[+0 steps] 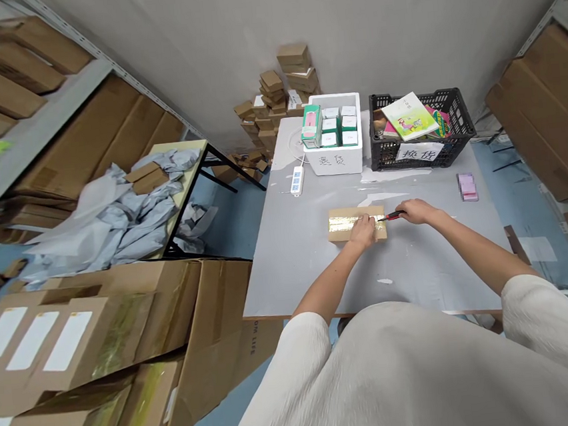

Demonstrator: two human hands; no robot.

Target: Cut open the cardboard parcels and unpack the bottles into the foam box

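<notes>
A small cardboard box [338,229] with shiny tape along its top lies on the grey table. My left hand [363,231] presses down on the box's right part, fingers lying on the tape; its fingertips are spread only a little. My right hand [414,212] is closed around a red and black utility knife [393,216]. The knife points left, and its tip meets the taped top near the box's right end. Whether the blade has gone into the tape is too small to tell.
Behind the box stand a white foam bin [335,163] of green-and-white boxes and a black crate [384,156] with booklets. A power strip [297,180] lies left, a phone [468,187] right. Large cartons [173,317] crowd the table's left side; a second table [182,202] holds grey plastic bags.
</notes>
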